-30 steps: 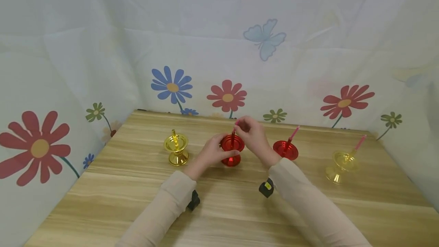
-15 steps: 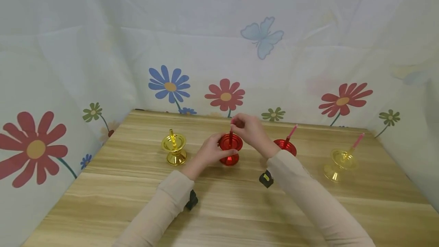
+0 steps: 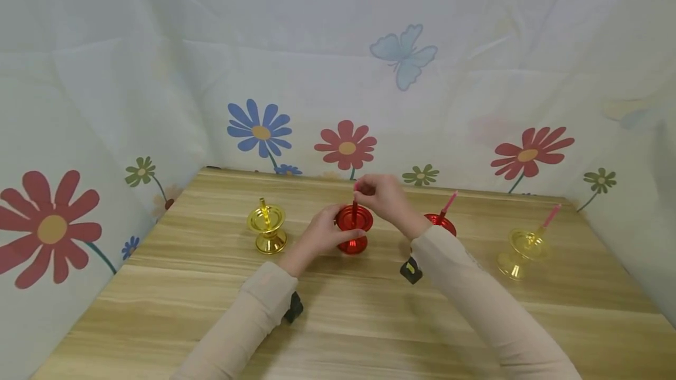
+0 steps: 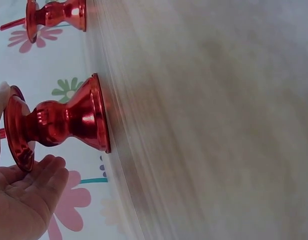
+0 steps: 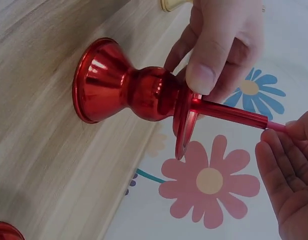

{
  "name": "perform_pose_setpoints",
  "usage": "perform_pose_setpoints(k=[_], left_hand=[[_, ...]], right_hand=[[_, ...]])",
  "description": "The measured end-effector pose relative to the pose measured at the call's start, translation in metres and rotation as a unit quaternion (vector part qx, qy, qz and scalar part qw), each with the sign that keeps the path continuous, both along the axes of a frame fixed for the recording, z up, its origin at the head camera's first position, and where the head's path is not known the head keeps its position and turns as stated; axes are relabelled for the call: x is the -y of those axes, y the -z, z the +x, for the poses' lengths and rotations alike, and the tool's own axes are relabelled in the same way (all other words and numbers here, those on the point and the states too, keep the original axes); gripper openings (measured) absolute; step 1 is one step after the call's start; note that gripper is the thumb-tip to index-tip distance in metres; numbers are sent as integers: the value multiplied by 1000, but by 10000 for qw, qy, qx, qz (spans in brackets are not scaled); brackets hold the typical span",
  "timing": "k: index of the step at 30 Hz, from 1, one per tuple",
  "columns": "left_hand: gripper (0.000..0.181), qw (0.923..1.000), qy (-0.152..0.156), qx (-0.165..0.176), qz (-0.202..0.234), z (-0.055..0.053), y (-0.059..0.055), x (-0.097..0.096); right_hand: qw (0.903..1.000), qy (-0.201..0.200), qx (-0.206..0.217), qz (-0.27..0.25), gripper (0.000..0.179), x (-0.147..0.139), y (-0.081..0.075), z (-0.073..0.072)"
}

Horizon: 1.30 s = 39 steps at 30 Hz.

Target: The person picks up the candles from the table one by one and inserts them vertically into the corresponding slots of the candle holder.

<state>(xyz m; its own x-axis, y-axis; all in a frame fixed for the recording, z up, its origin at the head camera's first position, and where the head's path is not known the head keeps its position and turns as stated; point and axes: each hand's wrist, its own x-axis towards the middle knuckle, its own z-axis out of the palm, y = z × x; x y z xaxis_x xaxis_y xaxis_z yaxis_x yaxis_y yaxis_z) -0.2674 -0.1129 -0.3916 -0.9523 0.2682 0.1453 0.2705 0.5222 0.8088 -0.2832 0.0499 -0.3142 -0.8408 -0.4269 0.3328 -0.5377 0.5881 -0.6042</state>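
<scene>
A shiny red candle holder (image 3: 352, 245) stands upright on the wooden table. My left hand (image 3: 323, 231) grips its dish by the rim, thumb on the near side and fingers round the far side. In the right wrist view the holder's tall red tube (image 5: 234, 114) rises from the dish, and a thin pink candle (image 5: 277, 126) sits in its mouth. My right hand (image 3: 384, 199) pinches that candle between thumb and fingertips just above the tube. Most of the candle is hidden by these fingers.
Left of my hands stands a gold candle holder (image 3: 271, 243) with no candle showing. On the right are another red holder (image 3: 440, 223), partly behind my right sleeve, and a pale gold holder (image 3: 513, 265), each with a pink candle. A flowered cloth (image 3: 296, 75) hangs behind the table.
My right hand has come slightly lower and closer over the red tube with the candle. The left hand keeps its grip on the dish. The head view has shifted a little.
</scene>
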Motion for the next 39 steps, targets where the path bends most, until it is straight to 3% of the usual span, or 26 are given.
perform_pose_setpoints(k=[14,23,33,39], left_hand=[[56,9999,76,-45,-76,1,-2,-2],[53,9995,55,-98,-307,-3,-2,-1],[53,9988,23,-71,-486,-3,-4,-2],[60,9974,-159,-200,-670,-2,-5,-1]], right_hand=[[9977,287,-466,-391,7,4,13,6],[9984,383,17,-415,11,3,14,6],[9980,402,185,-459,14,2,14,7],[9967,439,483,-483,18,-3,12,11]])
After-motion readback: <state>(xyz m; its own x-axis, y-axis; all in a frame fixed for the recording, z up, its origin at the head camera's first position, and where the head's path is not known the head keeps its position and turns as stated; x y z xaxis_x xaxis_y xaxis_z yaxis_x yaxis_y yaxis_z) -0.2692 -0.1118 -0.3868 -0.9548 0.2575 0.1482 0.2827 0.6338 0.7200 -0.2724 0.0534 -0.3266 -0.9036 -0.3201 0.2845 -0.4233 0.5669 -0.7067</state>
